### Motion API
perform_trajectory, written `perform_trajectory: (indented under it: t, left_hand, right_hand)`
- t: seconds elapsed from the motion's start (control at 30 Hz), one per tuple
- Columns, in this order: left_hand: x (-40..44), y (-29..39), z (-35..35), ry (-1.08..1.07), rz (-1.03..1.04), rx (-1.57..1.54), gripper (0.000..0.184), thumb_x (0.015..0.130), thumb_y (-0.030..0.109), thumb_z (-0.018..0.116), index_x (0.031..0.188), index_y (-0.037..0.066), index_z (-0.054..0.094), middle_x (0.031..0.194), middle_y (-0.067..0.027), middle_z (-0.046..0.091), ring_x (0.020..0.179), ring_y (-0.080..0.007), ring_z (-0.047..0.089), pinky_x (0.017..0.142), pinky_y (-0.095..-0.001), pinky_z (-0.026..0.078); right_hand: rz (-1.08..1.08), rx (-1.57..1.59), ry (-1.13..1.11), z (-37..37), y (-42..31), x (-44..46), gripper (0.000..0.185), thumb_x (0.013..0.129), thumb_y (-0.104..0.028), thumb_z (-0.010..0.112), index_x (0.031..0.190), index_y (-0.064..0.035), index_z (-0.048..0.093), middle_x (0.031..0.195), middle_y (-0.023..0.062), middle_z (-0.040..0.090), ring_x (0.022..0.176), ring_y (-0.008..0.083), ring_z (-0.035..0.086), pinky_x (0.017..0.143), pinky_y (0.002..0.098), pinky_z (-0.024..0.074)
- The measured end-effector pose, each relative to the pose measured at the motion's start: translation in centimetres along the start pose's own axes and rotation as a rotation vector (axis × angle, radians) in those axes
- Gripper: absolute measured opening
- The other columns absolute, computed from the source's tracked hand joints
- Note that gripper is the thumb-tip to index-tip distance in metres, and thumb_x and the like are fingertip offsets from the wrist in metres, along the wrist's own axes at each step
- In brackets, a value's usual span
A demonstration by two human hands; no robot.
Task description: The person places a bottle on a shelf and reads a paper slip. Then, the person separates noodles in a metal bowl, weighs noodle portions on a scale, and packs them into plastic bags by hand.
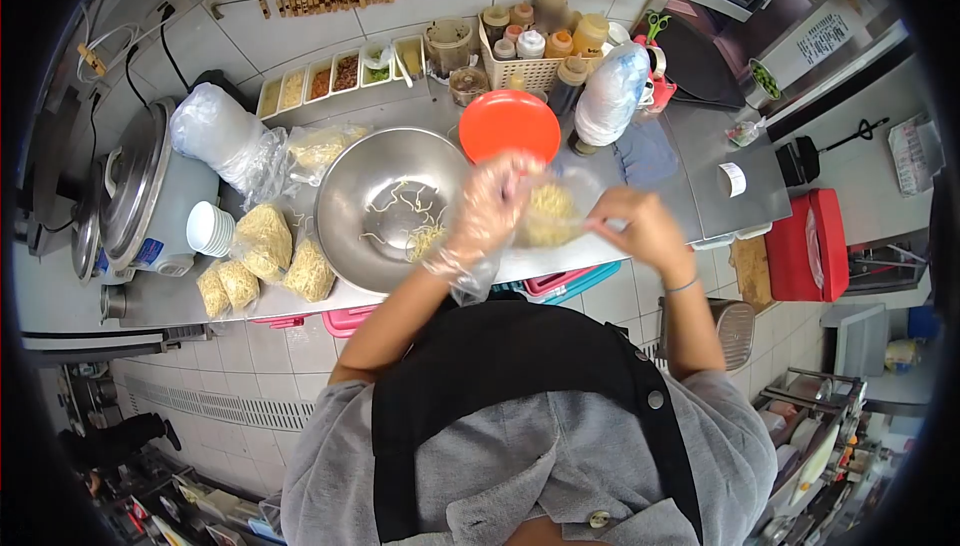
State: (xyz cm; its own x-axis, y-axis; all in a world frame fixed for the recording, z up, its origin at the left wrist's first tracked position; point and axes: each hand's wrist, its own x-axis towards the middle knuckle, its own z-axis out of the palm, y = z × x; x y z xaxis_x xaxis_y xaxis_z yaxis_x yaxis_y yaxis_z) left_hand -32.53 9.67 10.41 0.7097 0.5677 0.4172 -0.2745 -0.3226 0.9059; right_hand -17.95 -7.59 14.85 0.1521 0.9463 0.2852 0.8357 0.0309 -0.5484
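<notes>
A clear plastic bag of pale noodles hangs between my hands at the counter's front edge. My left hand, in a clear plastic glove, is closed at the bag's left side; its fingers are blurred. My right hand is bare and pinches the bag's right edge. Left of my gloved hand sits a large steel bowl with a few loose strands and a small clump of noodles inside. Just behind the bag lies a red plate, partly covered by my left fingers.
Several filled noodle bags and stacked white cups stand left of the bowl. Behind are topping trays and a basket of sauce bottles. A bag-wrapped stack and blue cloth are to the right.
</notes>
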Motion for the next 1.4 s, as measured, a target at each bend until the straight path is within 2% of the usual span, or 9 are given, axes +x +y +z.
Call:
perform_trajectory:
  t: [0.33, 0.43, 0.5, 0.67, 0.77, 0.9, 1.13, 1.33, 1.4]
  left_hand:
    - [-6.0, -7.1, 1.3, -0.02, -0.16, -0.081, 0.03, 0.078, 0.005, 0.068, 0.105, 0.004, 0.054, 0.064, 0.0008, 0.048, 0.057, -0.0079, 0.041, 0.051, -0.0245, 0.036]
    - [-7.4, -7.1, 1.0, -0.179, -0.163, 0.147, 0.073, 0.068, 0.029, 0.082, 0.125, 0.006, 0.043, 0.093, -0.0075, 0.052, 0.089, -0.0191, 0.051, 0.077, -0.0359, 0.045]
    - [-8.5, -10.5, 1.5, -0.32, -0.208, 0.404, 0.109, 0.049, 0.052, 0.086, 0.135, 0.006, 0.037, 0.127, -0.0169, 0.042, 0.127, -0.031, 0.036, 0.106, -0.0462, 0.03]
    - [-5.6, -13.8, 3.6, -0.434, -0.115, 0.482, 0.08, 0.072, 0.042, 0.076, 0.134, 0.006, 0.04, 0.127, -0.0158, 0.049, 0.117, -0.0262, 0.049, 0.096, -0.0377, 0.042]
    - [-5.8, -16.9, 4.8, -0.275, -0.071, 0.181, 0.03, 0.092, 0.021, 0.048, 0.114, 0.004, 0.059, 0.096, -0.0127, 0.065, 0.094, -0.0228, 0.062, 0.082, -0.0343, 0.048]
    - [-3.7, -12.1, 5.0, -0.325, -0.694, 0.686, 0.042, 0.092, 0.038, 0.046, 0.103, 0.002, 0.064, 0.094, -0.0226, 0.065, 0.096, -0.0325, 0.063, 0.081, -0.0413, 0.048]
    - [-7.1, -20.4, 5.5, -0.358, -1.028, 0.7, 0.063, 0.093, 0.053, 0.03, 0.114, -0.001, 0.057, 0.111, -0.0272, 0.058, 0.105, -0.0384, 0.058, 0.09, -0.0468, 0.044]
    - [-9.0, -23.1, 4.3, -0.411, -0.705, 0.043, 0.04, 0.098, 0.029, 0.032, 0.124, 0.005, 0.052, 0.116, -0.0146, 0.059, 0.104, -0.0244, 0.057, 0.092, -0.0386, 0.043]
    - [-9.4, -22.7, 4.4, -0.519, -0.585, 0.319, 0.04, 0.098, 0.031, 0.034, 0.122, 0.006, 0.053, 0.115, -0.012, 0.06, 0.102, -0.0215, 0.057, 0.091, -0.0364, 0.044]
  right_hand:
    - [0.102, 0.058, 0.029, 6.1, 4.0, -4.7, 0.01, 0.069, -0.006, 0.07, 0.072, -0.0024, 0.061, 0.074, 0.0107, 0.062, 0.073, 0.0302, 0.06, 0.067, 0.0383, 0.0488]
    - [0.078, 0.055, -0.031, 7.1, 5.4, -5.1, 0.01, 0.069, -0.003, 0.069, 0.07, -0.0022, 0.059, 0.072, 0.0092, 0.061, 0.075, 0.0293, 0.06, 0.068, 0.0372, 0.0493]
    - [0.089, 0.073, -0.022, 7.1, 5.8, -5.1, 0.01, 0.069, -0.003, 0.069, 0.075, -0.0031, 0.061, 0.079, 0.009, 0.062, 0.08, 0.0293, 0.06, 0.071, 0.037, 0.0491]
    - [0.044, -0.043, 0.196, 7.2, 4.1, -3.9, 0.035, 0.069, -0.002, 0.068, 0.103, -0.0067, 0.061, 0.11, 0.0123, 0.058, 0.102, 0.0317, 0.053, 0.084, 0.0394, 0.0463]
    - [0.11, -0.163, 0.655, 11.3, 5.8, -6.2, 0.057, 0.071, -0.005, 0.069, 0.123, -0.0072, 0.047, 0.121, 0.0199, 0.045, 0.111, 0.0369, 0.046, 0.09, 0.045, 0.0419]
    - [-0.18, -0.146, 0.208, 15.7, 6.1, -8.7, 0.056, 0.071, -0.017, 0.072, 0.122, -0.0125, 0.05, 0.122, 0.0148, 0.045, 0.114, 0.0313, 0.046, 0.096, 0.0472, 0.0397]
    - [-0.307, -0.282, 0.018, 22.0, 9.2, -9.5, 0.055, 0.073, -0.02, 0.066, 0.126, -0.0164, 0.052, 0.129, 0.0132, 0.046, 0.122, 0.0307, 0.042, 0.106, 0.0476, 0.0324]
    - [0.266, 0.351, 0.053, 20.3, 10.8, -7.4, 0.042, 0.085, -0.019, 0.06, 0.124, -0.0074, 0.05, 0.108, 0.0167, 0.062, 0.097, 0.0424, 0.057, 0.092, 0.0414, 0.0452]
    - [0.346, 0.361, 0.008, 19.9, 11.4, -6.9, 0.037, 0.09, -0.023, 0.056, 0.12, -0.0022, 0.051, 0.1, 0.0192, 0.064, 0.088, 0.0413, 0.061, 0.083, 0.0412, 0.0484]
